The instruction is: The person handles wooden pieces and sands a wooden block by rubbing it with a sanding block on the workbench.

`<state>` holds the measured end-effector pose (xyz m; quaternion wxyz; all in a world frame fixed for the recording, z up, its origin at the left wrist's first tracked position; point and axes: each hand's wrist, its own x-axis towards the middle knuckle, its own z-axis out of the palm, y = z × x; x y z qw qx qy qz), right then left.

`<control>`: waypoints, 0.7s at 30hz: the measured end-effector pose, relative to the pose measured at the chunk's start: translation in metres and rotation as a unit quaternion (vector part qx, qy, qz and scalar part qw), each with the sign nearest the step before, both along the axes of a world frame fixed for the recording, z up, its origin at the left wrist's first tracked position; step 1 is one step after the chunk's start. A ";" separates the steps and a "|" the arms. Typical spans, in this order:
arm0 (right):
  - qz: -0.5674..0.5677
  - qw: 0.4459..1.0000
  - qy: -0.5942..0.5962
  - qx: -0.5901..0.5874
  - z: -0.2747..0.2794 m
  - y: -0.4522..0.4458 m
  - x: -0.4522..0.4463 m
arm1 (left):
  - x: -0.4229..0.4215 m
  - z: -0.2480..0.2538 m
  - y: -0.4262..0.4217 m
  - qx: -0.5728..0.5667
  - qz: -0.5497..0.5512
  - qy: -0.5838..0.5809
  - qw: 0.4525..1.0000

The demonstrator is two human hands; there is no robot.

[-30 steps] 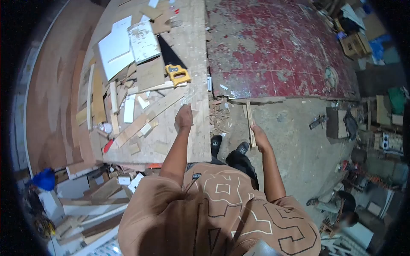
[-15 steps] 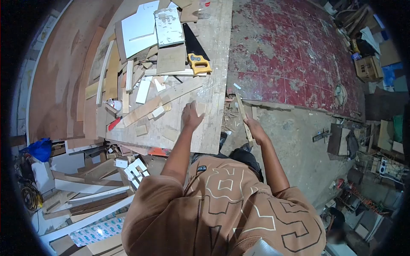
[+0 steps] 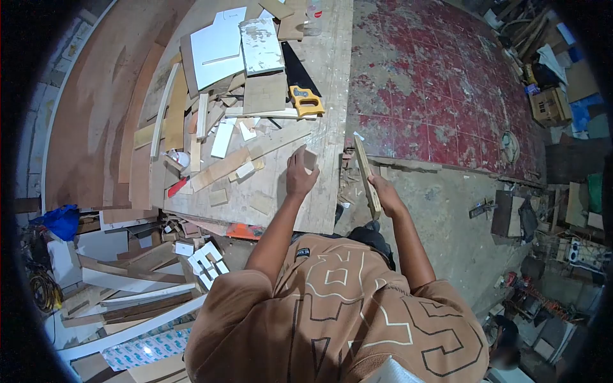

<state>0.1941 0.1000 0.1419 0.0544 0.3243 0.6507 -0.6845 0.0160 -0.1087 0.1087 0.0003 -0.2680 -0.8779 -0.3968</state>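
My left hand (image 3: 300, 175) is over the workbench (image 3: 303, 214), its thumb and fingers around a small wooden block (image 3: 310, 159) that looks tilted up. Past the bench's right edge, my right hand (image 3: 385, 195) grips a narrow wooden strip (image 3: 364, 167) by its side, and the strip slants away from me. Left of my left hand lie a long flat board (image 3: 223, 167) and a small pale block (image 3: 245, 170). Farther up the bench rests a handsaw (image 3: 306, 100) with a yellow handle.
White panels (image 3: 214, 54) and a paint-stained board (image 3: 261, 45) are piled at the bench's far side. Offcuts (image 3: 134, 281) crowd the floor at lower left. Worn red tiles (image 3: 421, 83) cover the raised floor on the right. A cardboard box (image 3: 548, 107) stands beyond.
My left hand has closed around the small block and tipped it up from the bench. My right hand still holds the strip, with little movement. The view has shifted slightly.
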 end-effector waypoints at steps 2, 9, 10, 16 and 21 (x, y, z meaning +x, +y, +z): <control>-0.021 0.999 -0.016 -0.024 0.006 -0.002 -0.002 | 0.001 0.017 0.001 0.017 -0.010 0.013 1.000; -0.082 0.992 0.003 -0.092 0.050 -0.014 -0.016 | 0.000 0.062 -0.002 0.092 -0.049 0.056 0.993; -0.081 0.993 0.004 -0.091 0.055 -0.016 -0.017 | -0.001 0.063 -0.004 0.092 -0.049 0.057 0.993; -0.093 0.982 0.014 -0.162 0.067 -0.020 -0.024 | -0.003 0.094 -0.013 0.248 -0.063 -0.128 0.958; -0.081 0.982 -0.005 -0.168 0.073 -0.024 -0.030 | -0.015 0.098 -0.026 0.261 -0.106 -0.108 0.953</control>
